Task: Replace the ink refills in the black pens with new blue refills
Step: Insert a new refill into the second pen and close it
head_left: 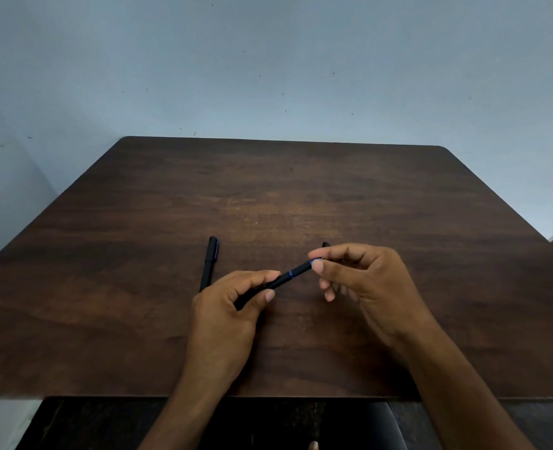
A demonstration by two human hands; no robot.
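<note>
1. Head view, the pen in hand: a black pen [281,279] is held above the tabletop [301,190], its long axis running from lower left to upper right. The lower part of the barrel is wrapped by the left hand [228,306], which is clenched around it.

2. Head view, the tip end: the upper right end of the pen is pinched between thumb and forefinger of the right hand [362,280], the other fingers being loosely curled. The right hand is the nearer one to that end, so a twist or pull along the pen's axis is judged to be the step under way. Whether a refill is showing there cannot be told; only a small blue mark is seen.

3. Head view, surroundings: a second black pen [209,263] lies on the tabletop just beyond the left hand, pointing almost straight away, its near end hidden by that hand. A dark end of something [326,244] is seen behind the right fingers; what it is cannot be told.

4. Head view, obstacles: nothing is seen between the two hands besides the held pen.
</note>
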